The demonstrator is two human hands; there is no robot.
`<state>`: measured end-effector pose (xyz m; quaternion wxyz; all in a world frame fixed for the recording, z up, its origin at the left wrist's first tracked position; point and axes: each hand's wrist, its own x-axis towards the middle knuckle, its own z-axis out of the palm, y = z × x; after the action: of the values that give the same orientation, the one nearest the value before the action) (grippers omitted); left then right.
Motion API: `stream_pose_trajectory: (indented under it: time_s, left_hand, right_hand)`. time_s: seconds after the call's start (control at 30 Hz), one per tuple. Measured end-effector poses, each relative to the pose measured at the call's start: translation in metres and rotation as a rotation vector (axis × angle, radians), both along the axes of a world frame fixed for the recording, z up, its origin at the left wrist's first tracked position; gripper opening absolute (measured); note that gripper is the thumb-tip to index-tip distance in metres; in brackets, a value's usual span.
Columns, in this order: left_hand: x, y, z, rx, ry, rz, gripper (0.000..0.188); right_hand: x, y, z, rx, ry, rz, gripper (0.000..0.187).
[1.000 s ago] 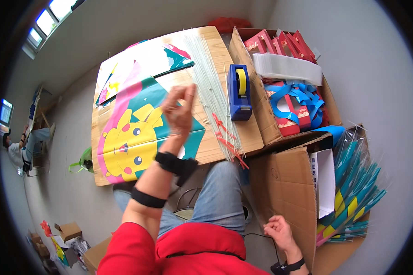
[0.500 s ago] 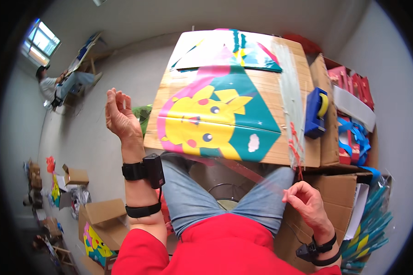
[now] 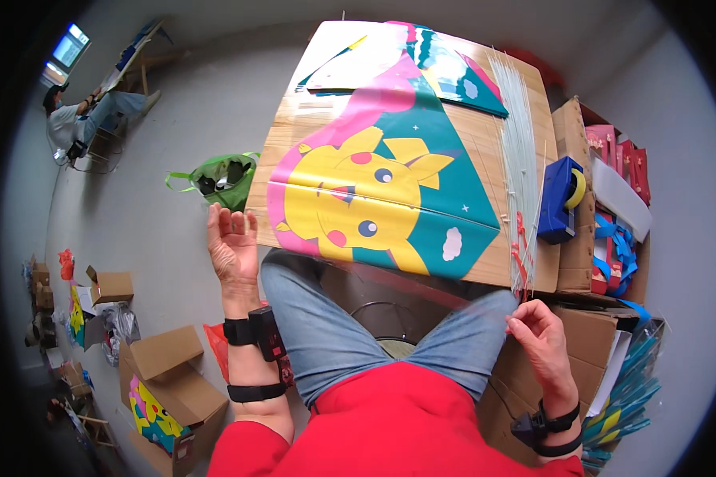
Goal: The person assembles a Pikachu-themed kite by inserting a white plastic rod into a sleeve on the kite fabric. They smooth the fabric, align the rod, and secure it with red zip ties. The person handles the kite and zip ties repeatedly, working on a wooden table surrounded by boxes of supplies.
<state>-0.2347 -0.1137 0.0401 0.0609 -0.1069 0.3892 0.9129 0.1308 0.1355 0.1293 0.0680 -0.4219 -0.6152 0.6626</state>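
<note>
A kite sail (image 3: pixel 358 183) in teal and pink, printed with a yellow cartoon animal, lies spread on a wooden tabletop (image 3: pixel 274 179), its near edge above my lap. My left hand (image 3: pixel 235 250) is raised palm up beside the table's left edge, fingers loosely curled and apart, with nothing visible in it. Over my right thigh, my right hand (image 3: pixel 539 338) is closed in a pinch. A blurred translucent strip (image 3: pixel 410 285) stretches below the sail's near edge toward those fingertips and seems held there.
Folded printed sheets (image 3: pixel 453 79) lie at the back. Thin white rods (image 3: pixel 519 135) and a blue tape dispenser (image 3: pixel 559 199) are on the right, beside a packed carton (image 3: pixel 573 159). A green bag (image 3: pixel 223 181) stands left; an open carton (image 3: pixel 167 354) stands lower left. A person (image 3: pixel 75 123) sits far left.
My left hand has come lower and to the right, nearer the table edge. My right hand has risen slightly, and the strip slants less steeply. The view has shifted, uncovering the green bag.
</note>
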Motion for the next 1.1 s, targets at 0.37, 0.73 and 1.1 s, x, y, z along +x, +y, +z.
stream_pose_trajectory:
  time_s: [0.37,0.73,1.1]
  left_hand:
    - [-0.030,0.021,-0.019,-0.202,0.219,0.005,0.024]
    - [-0.009,0.051,-0.021,-0.225,-0.013,-0.035,0.022]
    - [-0.023,0.015,-0.055,0.057,-0.078,-0.343,0.011]
  right_hand:
    - [0.006,0.002,-0.002,-0.158,0.005,-0.120,0.011]
    - [-0.005,0.018,-0.020,-0.068,-0.122,-0.183,0.007]
    - [-0.009,0.040,-0.048,0.009,-0.054,-0.070,0.005]
